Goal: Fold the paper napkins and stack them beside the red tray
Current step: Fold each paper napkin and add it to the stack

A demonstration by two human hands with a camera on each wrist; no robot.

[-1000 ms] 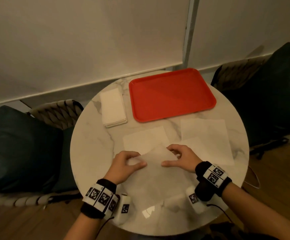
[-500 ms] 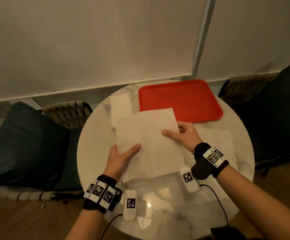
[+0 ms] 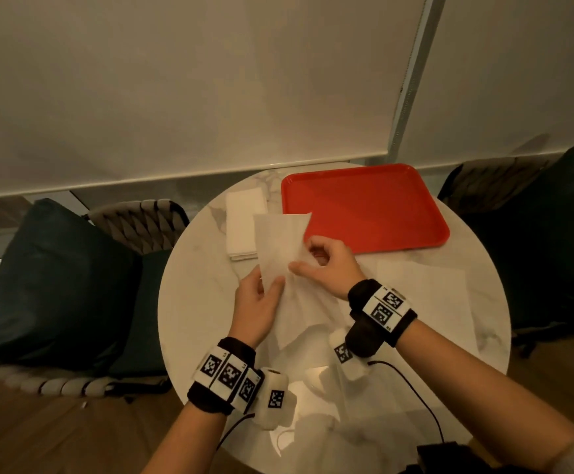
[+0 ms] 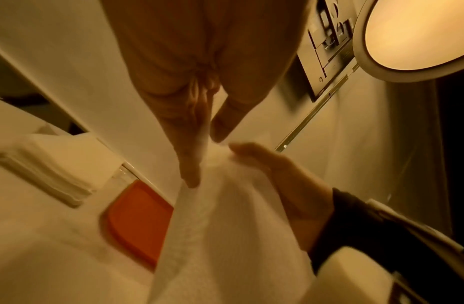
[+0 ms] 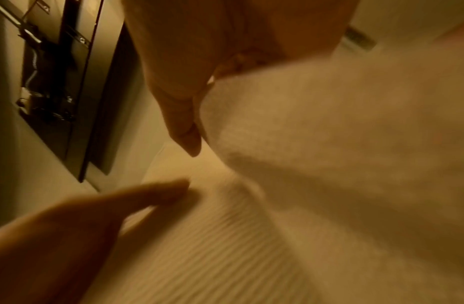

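Note:
I hold a white paper napkin [image 3: 280, 246] in the air above the round marble table [image 3: 203, 302], in front of the red tray [image 3: 374, 210]. My left hand [image 3: 268, 285] pinches its lower left edge, thumb on the front. My right hand [image 3: 304, 258] pinches the right edge with curled fingers, and the sheet is bent and creased between the hands. In the left wrist view my left fingers [image 4: 191, 148] squeeze the napkin [image 4: 225, 236]. The napkin [image 5: 329, 144] fills the blurred right wrist view. A stack of folded napkins [image 3: 242, 224] lies left of the tray.
Unfolded napkins lie flat on the table at the right [image 3: 425, 295] and under my hands [image 3: 313, 340]. Woven chairs with dark cushions stand at the left [image 3: 56, 278] and right [image 3: 535, 217]. A pale blind [image 3: 210, 80] hangs behind. A black cable [image 3: 415, 391] crosses the near edge.
I lifted the napkin off the table and raised it. Since half a second ago my hands have come closer together and the flat sheet has bent narrower between them.

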